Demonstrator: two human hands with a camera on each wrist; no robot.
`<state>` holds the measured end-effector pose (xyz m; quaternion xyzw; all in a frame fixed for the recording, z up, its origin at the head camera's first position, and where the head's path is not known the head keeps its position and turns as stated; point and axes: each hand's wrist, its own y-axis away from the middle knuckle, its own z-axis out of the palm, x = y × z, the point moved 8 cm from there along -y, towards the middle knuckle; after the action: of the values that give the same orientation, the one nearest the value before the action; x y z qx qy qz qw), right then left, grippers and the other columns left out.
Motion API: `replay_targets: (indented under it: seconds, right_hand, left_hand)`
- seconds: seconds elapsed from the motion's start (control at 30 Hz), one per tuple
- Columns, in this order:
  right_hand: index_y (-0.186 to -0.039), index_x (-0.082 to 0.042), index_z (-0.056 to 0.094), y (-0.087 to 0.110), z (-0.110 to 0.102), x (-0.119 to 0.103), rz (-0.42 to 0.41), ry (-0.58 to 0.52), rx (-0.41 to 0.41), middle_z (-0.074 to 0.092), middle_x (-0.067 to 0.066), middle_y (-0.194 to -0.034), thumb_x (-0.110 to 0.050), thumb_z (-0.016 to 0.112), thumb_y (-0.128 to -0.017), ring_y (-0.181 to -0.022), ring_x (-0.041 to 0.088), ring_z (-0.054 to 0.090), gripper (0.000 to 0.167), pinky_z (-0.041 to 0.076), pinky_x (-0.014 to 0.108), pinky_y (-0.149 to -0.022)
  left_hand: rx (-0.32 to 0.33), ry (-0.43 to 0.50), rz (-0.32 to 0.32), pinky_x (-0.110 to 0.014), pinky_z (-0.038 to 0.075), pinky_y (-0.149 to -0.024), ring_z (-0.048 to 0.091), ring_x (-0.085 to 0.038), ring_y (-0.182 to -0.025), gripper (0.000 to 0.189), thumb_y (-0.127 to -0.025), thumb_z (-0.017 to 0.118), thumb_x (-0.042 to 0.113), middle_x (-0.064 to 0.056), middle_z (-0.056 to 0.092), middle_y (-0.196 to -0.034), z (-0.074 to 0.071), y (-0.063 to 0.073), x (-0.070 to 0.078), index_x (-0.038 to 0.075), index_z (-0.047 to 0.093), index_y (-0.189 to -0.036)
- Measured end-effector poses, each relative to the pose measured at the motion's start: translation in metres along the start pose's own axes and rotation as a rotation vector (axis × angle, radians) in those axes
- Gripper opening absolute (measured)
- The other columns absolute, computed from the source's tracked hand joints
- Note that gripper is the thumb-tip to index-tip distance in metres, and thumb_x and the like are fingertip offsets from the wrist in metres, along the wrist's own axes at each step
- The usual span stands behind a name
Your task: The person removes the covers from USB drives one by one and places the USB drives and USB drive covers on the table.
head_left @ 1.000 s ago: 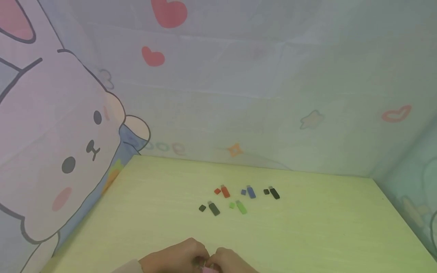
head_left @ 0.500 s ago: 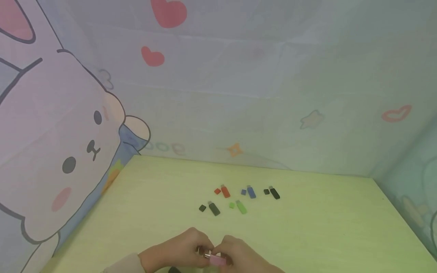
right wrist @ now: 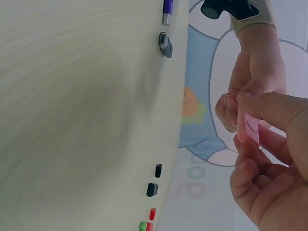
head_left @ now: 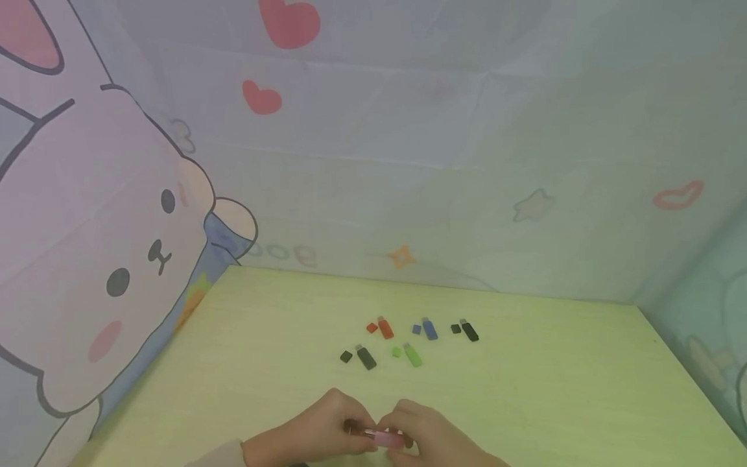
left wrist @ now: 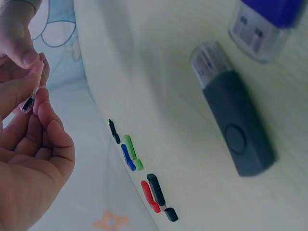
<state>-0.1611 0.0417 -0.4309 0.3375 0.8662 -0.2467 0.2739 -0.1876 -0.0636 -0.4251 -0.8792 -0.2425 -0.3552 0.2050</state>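
Both hands meet at the front of the table around a pink USB flash drive. Its bare metal connector points toward my left hand. The left thumb and fingers pinch the drive near the connector end; in the left wrist view the connector's dark inside shows above the curled fingers. My right hand grips the pink body from the other side, thumb on top and fingers below in the right wrist view. The fingertips of both hands cover parts of the drive.
Farther back lie uncapped drives with their caps beside them: red, blue, black, dark grey and green. Nearer me are another dark drive and a purple-blue one. A printed cloth hangs behind the table.
Both hands have shifted right and slightly away from the front edge, carrying the pink drive. More of its body and connector came into sight than one second ago. The drives on the table stayed put.
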Motion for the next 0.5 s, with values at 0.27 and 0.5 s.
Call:
replay_targets:
  seconds: [0.27,0.5]
  right_hand:
    - [-0.088,-0.024,0.064,0.006,-0.004,0.007,0.139,-0.104,0.063,0.053,-0.018,-0.080,-0.040,0.067,-0.089,-0.065,-0.003,0.042,0.016,0.039,0.016,-0.056]
    - [-0.081,-0.019,0.064,0.013,-0.004,0.014,0.212,-0.192,0.105,0.054,-0.016,-0.074,-0.036,0.070,-0.088,-0.060,-0.002,0.042,0.019,0.039,0.017,-0.051]
  left_hand:
    - [0.007,0.039,0.023,-0.014,0.049,-0.058,0.050,0.012,-0.065,0.009,-0.085,0.069,0.003,0.005,0.071,-0.078,0.010,-0.002,0.008,0.008,0.076,-0.088]
    - [0.022,-0.066,0.159,-0.010,0.048,-0.066,0.054,0.009,-0.074,0.012,-0.084,0.067,-0.002,0.001,0.071,-0.080,0.015,-0.002,0.020,0.006,0.074,-0.089]
